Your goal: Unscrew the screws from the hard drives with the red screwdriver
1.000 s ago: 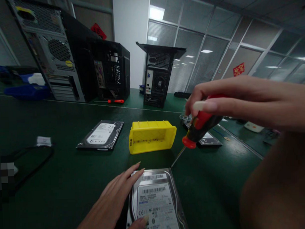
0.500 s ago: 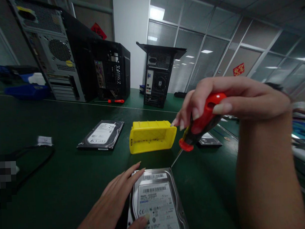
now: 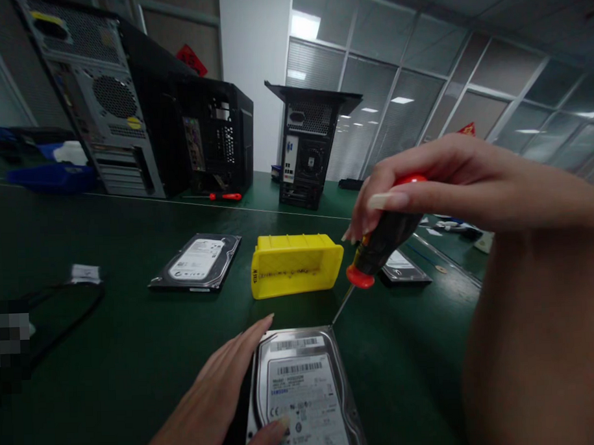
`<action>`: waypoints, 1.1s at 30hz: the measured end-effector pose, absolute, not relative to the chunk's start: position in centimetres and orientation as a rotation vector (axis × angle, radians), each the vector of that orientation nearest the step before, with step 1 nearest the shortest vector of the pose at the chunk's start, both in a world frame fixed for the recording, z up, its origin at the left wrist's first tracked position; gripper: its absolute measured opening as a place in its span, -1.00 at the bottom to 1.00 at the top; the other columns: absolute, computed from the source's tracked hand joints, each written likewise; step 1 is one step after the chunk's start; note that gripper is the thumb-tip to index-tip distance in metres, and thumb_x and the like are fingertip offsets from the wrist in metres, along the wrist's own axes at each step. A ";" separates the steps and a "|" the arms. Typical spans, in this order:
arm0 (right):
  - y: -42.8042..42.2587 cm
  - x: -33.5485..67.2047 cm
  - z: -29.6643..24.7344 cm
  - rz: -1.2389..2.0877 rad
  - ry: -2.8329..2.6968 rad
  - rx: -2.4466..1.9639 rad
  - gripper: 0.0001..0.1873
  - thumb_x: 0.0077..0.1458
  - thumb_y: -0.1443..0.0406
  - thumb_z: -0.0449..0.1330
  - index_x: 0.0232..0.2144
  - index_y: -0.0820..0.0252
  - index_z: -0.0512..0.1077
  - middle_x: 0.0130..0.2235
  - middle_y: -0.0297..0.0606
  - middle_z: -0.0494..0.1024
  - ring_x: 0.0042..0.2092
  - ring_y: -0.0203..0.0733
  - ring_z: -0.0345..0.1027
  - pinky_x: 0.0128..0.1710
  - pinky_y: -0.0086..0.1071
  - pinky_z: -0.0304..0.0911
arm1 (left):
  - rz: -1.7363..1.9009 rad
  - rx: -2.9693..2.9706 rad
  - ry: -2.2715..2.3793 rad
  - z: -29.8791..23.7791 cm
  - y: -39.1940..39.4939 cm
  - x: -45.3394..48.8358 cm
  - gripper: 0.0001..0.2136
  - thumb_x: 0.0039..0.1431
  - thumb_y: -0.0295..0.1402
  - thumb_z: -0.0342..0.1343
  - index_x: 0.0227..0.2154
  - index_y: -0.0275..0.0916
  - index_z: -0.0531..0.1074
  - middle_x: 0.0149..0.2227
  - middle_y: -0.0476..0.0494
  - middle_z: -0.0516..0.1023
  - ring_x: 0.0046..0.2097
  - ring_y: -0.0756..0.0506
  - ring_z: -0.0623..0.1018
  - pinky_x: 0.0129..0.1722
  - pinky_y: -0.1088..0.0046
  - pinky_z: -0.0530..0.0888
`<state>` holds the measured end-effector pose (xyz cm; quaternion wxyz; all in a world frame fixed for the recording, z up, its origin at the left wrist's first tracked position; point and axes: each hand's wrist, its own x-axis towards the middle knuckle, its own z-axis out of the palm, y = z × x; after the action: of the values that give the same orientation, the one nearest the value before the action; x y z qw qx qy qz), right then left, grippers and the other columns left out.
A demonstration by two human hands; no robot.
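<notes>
A silver Samsung hard drive (image 3: 307, 394) lies label up on the table in front of me. My left hand (image 3: 225, 394) rests along its left side, fingers stretched past the edge and thumb pressed on the label, holding it. In my right hand (image 3: 412, 186) is a red and black screwdriver (image 3: 383, 245), gripped by the handle with the fingers curled round it. Its thin shaft slants down to the drive's far right corner, where the tip touches; the screw there is too small to make out. Just beyond the drive stands a yellow bin (image 3: 297, 266), its opening facing me.
Other hard drives lie left (image 3: 196, 262) and right (image 3: 403, 269) of the bin. Computer cases (image 3: 306, 144) stand at the back, with a second screwdriver (image 3: 225, 196) near them. A black cable (image 3: 80, 314) is at left, a blue bin (image 3: 52, 178) farther back.
My right hand has turned on the screwdriver handle, its wrist swinging to the right; the handle has rotated while the tip stays at the corner. One left fingertip has drawn back from the drive's top edge.
</notes>
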<state>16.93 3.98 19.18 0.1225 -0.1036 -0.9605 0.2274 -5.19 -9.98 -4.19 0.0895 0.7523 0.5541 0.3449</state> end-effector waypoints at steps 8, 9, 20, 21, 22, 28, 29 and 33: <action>4.3 16.2 18.8 0.695 -2.715 -0.527 -0.69 0.25 0.19 -0.01 -0.33 0.25 0.45 -0.31 -0.30 0.49 -0.27 -0.32 0.40 -0.30 -0.51 0.33 | 1.009 2.256 1.637 -4.2 -10.0 -5.4 -0.38 0.19 -0.06 -0.02 0.25 0.01 -0.09 0.23 -0.09 0.20 0.17 -0.23 0.32 0.10 0.17 0.36; 4.3 16.3 18.9 0.736 -2.718 -0.523 -0.65 0.27 0.17 -0.08 -0.33 0.23 0.43 -0.30 -0.28 0.48 -0.26 -0.30 0.39 -0.28 -0.48 0.34 | 1.006 2.257 1.636 -4.2 -10.0 -5.4 -0.38 0.18 -0.07 -0.01 0.26 0.01 -0.09 0.23 -0.09 0.20 0.17 -0.23 0.32 0.10 0.17 0.36; 3.3 17.3 19.2 0.765 -2.785 -0.440 -0.79 0.26 0.29 -0.05 -0.23 0.20 0.37 -0.25 -0.31 0.45 -0.22 -0.30 0.37 -0.31 -0.50 0.29 | 1.007 2.266 1.623 -4.3 -9.9 -5.4 -0.36 0.19 -0.06 -0.01 0.26 0.05 -0.14 0.24 -0.09 0.19 0.17 -0.24 0.32 0.09 0.14 0.37; 3.2 17.3 19.2 0.758 -2.780 -0.453 -0.79 0.26 0.27 -0.04 -0.22 0.20 0.37 -0.25 -0.31 0.45 -0.22 -0.30 0.37 -0.31 -0.50 0.29 | 1.005 2.267 1.621 -4.3 -9.9 -5.5 -0.36 0.18 -0.08 0.00 0.26 0.02 -0.12 0.23 -0.10 0.19 0.17 -0.25 0.32 0.10 0.14 0.37; 3.2 17.3 19.2 0.749 -2.776 -0.476 -0.79 0.26 0.25 -0.03 -0.23 0.20 0.37 -0.25 -0.30 0.45 -0.22 -0.30 0.37 -0.31 -0.49 0.30 | 1.002 2.271 1.617 -4.3 -9.9 -5.5 -0.36 0.18 -0.09 0.01 0.26 0.01 -0.11 0.23 -0.11 0.19 0.17 -0.25 0.32 0.10 0.15 0.37; 3.9 17.3 18.9 0.636 -2.720 -0.556 -0.77 0.25 0.23 -0.01 -0.29 0.19 0.40 -0.25 -0.34 0.43 -0.22 -0.33 0.35 -0.27 -0.51 0.28 | 0.982 2.283 1.616 -4.1 -9.9 -5.6 -0.38 0.18 -0.06 0.00 0.25 0.04 -0.09 0.24 -0.07 0.19 0.17 -0.23 0.32 0.10 0.17 0.37; 4.0 17.2 18.9 0.628 -2.713 -0.567 -0.78 0.25 0.23 0.00 -0.28 0.19 0.40 -0.26 -0.34 0.43 -0.23 -0.34 0.35 -0.28 -0.51 0.28 | 0.984 2.283 1.617 -4.1 -9.9 -5.6 -0.38 0.18 -0.07 0.00 0.25 0.04 -0.08 0.24 -0.07 0.19 0.17 -0.24 0.32 0.10 0.17 0.37; 4.4 17.2 18.8 0.565 -2.712 -0.652 -0.77 0.22 0.19 0.04 -0.27 0.21 0.41 -0.31 -0.34 0.44 -0.27 -0.33 0.38 -0.33 -0.50 0.29 | 0.999 2.281 1.620 -4.2 -9.9 -5.5 -0.39 0.20 -0.08 -0.01 0.25 0.04 -0.09 0.24 -0.07 0.19 0.17 -0.24 0.32 0.10 0.16 0.36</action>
<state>17.15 4.37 18.76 0.1475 -0.2265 -0.9425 0.1965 -5.48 -9.92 -4.25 0.0854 0.7649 0.5434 0.3352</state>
